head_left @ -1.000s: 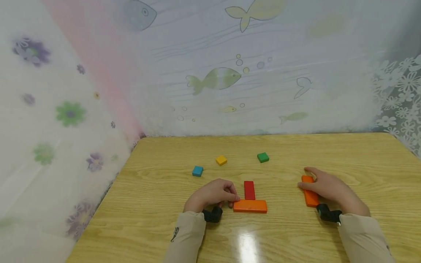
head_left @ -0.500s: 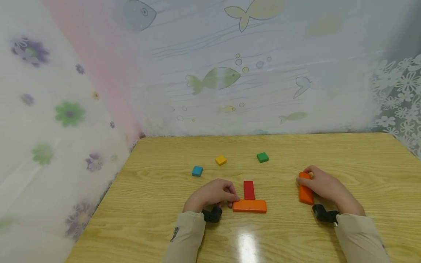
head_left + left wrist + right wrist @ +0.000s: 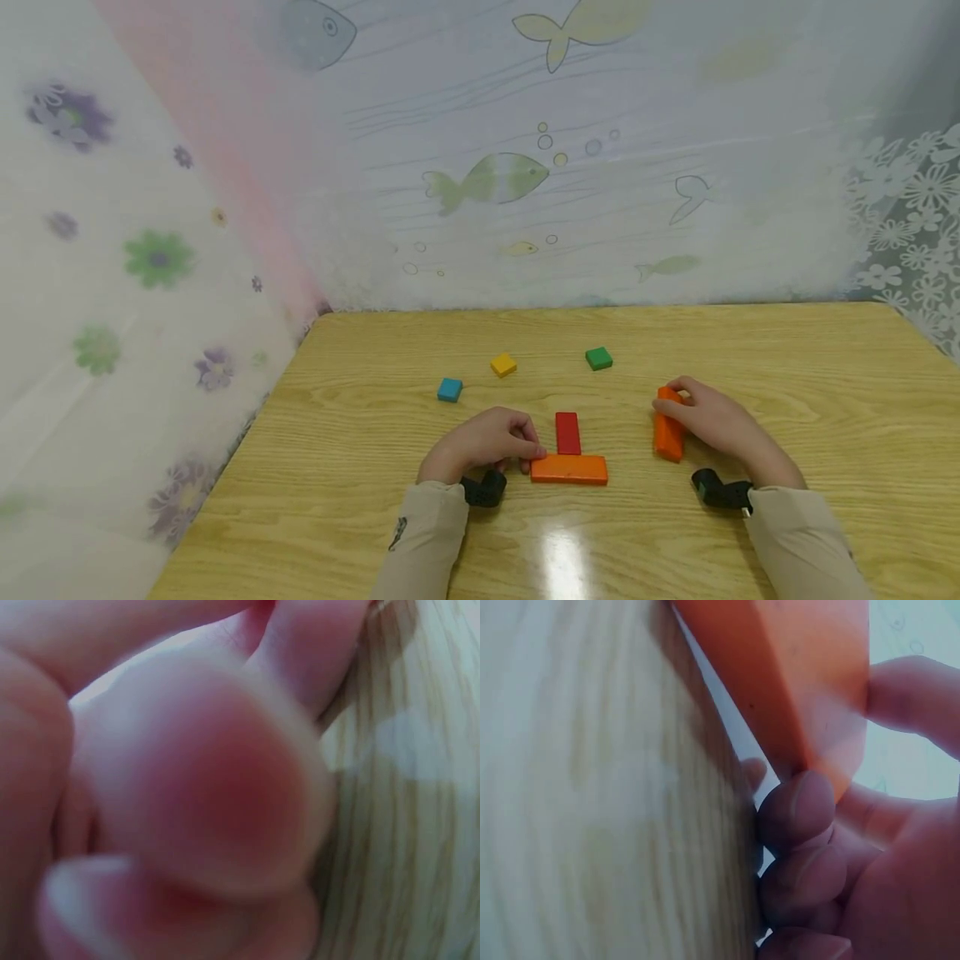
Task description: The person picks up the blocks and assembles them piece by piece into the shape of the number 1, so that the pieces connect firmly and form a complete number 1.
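Note:
In the head view, an orange block [image 3: 569,469] lies crosswise on the table, with a red block [image 3: 567,433] standing off its far long side like the stem of a T. My left hand [image 3: 487,442] has curled fingers and holds the orange block's left end by its corner; the left wrist view is filled by blurred fingertips [image 3: 217,780] and hides the block. Farther right, my right hand [image 3: 720,425] grips a second orange block [image 3: 668,425] between thumb and fingers. The right wrist view shows this block [image 3: 817,675] tilted, with a gap between it and the table.
Beyond the hands lie three small square blocks: a blue one [image 3: 450,389], a yellow one [image 3: 504,365] and a green one [image 3: 598,358]. The wooden table [image 3: 787,350] ends at a fish-patterned curtain [image 3: 480,242] behind, with a flowered one [image 3: 150,333] on the left.
My right hand has closed its fingers on the second orange block and carried it leftward, toward the T of blocks. My left hand and the other blocks have stayed put.

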`<action>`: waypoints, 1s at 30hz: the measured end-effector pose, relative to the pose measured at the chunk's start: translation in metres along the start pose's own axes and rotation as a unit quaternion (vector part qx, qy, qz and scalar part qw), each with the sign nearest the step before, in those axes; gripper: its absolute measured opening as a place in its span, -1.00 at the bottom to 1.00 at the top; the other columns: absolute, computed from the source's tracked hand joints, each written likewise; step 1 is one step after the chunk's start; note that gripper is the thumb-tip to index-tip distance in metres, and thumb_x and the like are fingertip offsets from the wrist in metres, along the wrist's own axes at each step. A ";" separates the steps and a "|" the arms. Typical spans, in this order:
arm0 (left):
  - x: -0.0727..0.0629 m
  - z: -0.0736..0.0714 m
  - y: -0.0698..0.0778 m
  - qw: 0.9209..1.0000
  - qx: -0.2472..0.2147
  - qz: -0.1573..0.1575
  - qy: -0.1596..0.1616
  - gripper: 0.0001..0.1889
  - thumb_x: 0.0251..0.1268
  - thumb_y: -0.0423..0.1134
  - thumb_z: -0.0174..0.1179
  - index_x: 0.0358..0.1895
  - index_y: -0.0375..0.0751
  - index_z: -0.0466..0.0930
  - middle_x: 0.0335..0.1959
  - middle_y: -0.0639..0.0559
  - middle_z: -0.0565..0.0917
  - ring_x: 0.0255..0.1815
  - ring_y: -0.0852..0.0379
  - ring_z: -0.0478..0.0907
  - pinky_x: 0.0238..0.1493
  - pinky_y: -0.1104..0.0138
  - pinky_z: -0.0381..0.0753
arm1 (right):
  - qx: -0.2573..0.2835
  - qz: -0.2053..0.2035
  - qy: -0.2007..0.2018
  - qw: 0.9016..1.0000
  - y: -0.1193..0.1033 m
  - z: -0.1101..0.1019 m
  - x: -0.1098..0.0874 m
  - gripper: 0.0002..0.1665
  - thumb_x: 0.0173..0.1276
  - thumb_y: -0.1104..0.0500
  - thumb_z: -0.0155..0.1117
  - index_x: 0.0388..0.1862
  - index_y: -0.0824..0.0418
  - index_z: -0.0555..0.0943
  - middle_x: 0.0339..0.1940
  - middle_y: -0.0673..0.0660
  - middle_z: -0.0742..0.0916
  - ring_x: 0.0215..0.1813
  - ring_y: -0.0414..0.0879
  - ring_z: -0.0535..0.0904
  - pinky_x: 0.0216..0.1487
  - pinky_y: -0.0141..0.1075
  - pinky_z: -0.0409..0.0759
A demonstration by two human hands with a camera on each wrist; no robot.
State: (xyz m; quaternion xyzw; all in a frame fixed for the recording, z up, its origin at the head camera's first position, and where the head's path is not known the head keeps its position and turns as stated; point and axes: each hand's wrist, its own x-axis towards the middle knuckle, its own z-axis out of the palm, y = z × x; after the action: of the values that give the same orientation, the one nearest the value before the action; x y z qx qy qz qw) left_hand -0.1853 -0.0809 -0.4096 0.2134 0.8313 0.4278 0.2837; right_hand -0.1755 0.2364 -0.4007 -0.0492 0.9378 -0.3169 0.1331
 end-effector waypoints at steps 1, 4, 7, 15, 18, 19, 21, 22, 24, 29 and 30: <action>0.000 0.000 0.000 1.000 0.000 0.000 0.001 -0.85 0.14 -0.11 0.20 -0.45 -0.08 0.56 -0.61 0.04 0.59 -0.73 0.13 0.33 -0.66 0.36 0.38 | 0.006 -0.001 0.000 1.000 0.000 0.000 0.001 -0.20 0.28 -0.28 -0.07 0.20 0.35 0.25 0.07 0.43 0.47 0.02 0.23 0.42 -0.10 0.01 0.39; 0.000 0.000 0.000 1.000 -0.002 0.000 0.000 -0.85 0.14 -0.10 0.20 -0.45 -0.08 0.56 -0.62 0.04 0.59 -0.73 0.13 0.33 -0.67 0.36 0.38 | 0.031 -0.002 0.000 1.000 -0.001 0.003 0.003 -0.21 0.29 -0.28 -0.08 0.21 0.32 0.24 0.07 0.38 0.48 -0.01 0.15 0.44 -0.11 -0.03 0.39; -0.001 0.000 0.001 1.000 -0.003 -0.001 0.000 -0.85 0.14 -0.10 0.20 -0.45 -0.09 0.56 -0.62 0.04 0.59 -0.73 0.13 0.32 -0.66 0.35 0.38 | 0.057 -0.006 0.001 0.998 -0.003 0.007 0.006 -0.24 0.29 -0.28 -0.09 0.22 0.27 0.24 0.06 0.33 0.50 -0.01 0.10 0.45 -0.09 -0.05 0.38; 0.000 -0.001 0.001 1.000 0.006 0.001 0.001 -0.86 0.14 -0.11 0.20 -0.45 -0.08 0.56 -0.62 0.05 0.59 -0.73 0.13 0.33 -0.66 0.35 0.38 | 0.098 -0.027 0.009 0.995 -0.009 0.017 0.013 -0.38 0.32 -0.24 -0.10 0.12 0.20 0.31 -0.22 0.14 0.56 -0.21 0.00 0.39 -0.23 -0.20 0.29; 0.000 -0.001 0.001 1.000 0.003 -0.003 -0.001 -0.86 0.14 -0.11 0.20 -0.46 -0.08 0.56 -0.62 0.04 0.59 -0.73 0.13 0.33 -0.66 0.35 0.38 | 0.125 -0.032 0.007 0.992 -0.011 0.020 0.015 -0.42 0.33 -0.22 -0.09 0.07 0.20 0.33 -0.33 0.13 0.53 -0.27 0.00 0.37 -0.30 -0.22 0.26; -0.001 -0.001 0.001 1.000 0.001 -0.004 -0.001 -0.86 0.14 -0.11 0.20 -0.46 -0.08 0.56 -0.62 0.04 0.59 -0.73 0.13 0.33 -0.66 0.35 0.38 | 0.132 -0.032 0.006 0.991 -0.012 0.021 0.016 -0.42 0.33 -0.22 -0.09 0.07 0.20 0.33 -0.34 0.13 0.52 -0.27 0.00 0.36 -0.30 -0.23 0.26; -0.001 -0.001 0.000 1.000 0.002 -0.006 0.000 -0.86 0.14 -0.11 0.20 -0.46 -0.08 0.56 -0.62 0.04 0.59 -0.73 0.13 0.33 -0.67 0.36 0.38 | 0.145 -0.028 0.002 0.989 -0.014 0.022 0.019 -0.40 0.32 -0.23 -0.09 0.09 0.20 0.32 -0.33 0.13 0.52 -0.25 0.00 0.37 -0.28 -0.23 0.28; -0.001 -0.002 0.000 1.000 0.002 -0.006 0.001 -0.85 0.14 -0.11 0.20 -0.46 -0.07 0.56 -0.62 0.04 0.59 -0.73 0.14 0.32 -0.67 0.36 0.38 | 0.151 -0.026 0.001 0.988 -0.015 0.023 0.020 -0.38 0.32 -0.24 -0.09 0.11 0.20 0.32 -0.32 0.13 0.52 -0.23 0.00 0.37 -0.26 -0.23 0.29; -0.001 -0.002 0.000 1.000 0.001 -0.005 0.002 -0.85 0.14 -0.11 0.20 -0.46 -0.07 0.56 -0.62 0.04 0.59 -0.74 0.14 0.32 -0.67 0.36 0.37 | 0.157 -0.025 0.001 0.987 -0.017 0.024 0.024 -0.37 0.31 -0.25 -0.07 0.12 0.20 0.32 -0.32 0.14 0.53 -0.22 0.00 0.38 -0.24 -0.23 0.29; -0.001 -0.001 0.001 1.000 -0.014 -0.009 -0.002 -0.85 0.14 -0.11 0.21 -0.45 -0.09 0.56 -0.62 0.03 0.60 -0.74 0.14 0.31 -0.67 0.37 0.36 | 0.184 -0.033 -0.003 0.982 -0.022 0.025 0.030 -0.39 0.30 -0.25 -0.06 0.05 0.20 0.35 -0.36 0.15 0.52 -0.30 0.00 0.39 -0.26 -0.23 0.31; -0.001 -0.001 0.001 1.000 -0.016 -0.011 -0.002 -0.85 0.13 -0.11 0.21 -0.45 -0.09 0.56 -0.62 0.03 0.60 -0.74 0.14 0.31 -0.67 0.38 0.36 | 0.189 -0.035 -0.004 0.981 -0.022 0.025 0.031 -0.40 0.30 -0.24 -0.06 0.04 0.21 0.35 -0.37 0.16 0.51 -0.32 0.00 0.38 -0.26 -0.22 0.31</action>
State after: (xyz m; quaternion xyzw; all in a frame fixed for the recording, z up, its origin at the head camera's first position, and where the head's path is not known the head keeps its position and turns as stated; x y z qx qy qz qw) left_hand -0.1855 -0.0815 -0.4083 0.2007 0.8259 0.4375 0.2937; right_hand -0.1984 0.1983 -0.4133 -0.0576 0.8580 -0.4930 0.1324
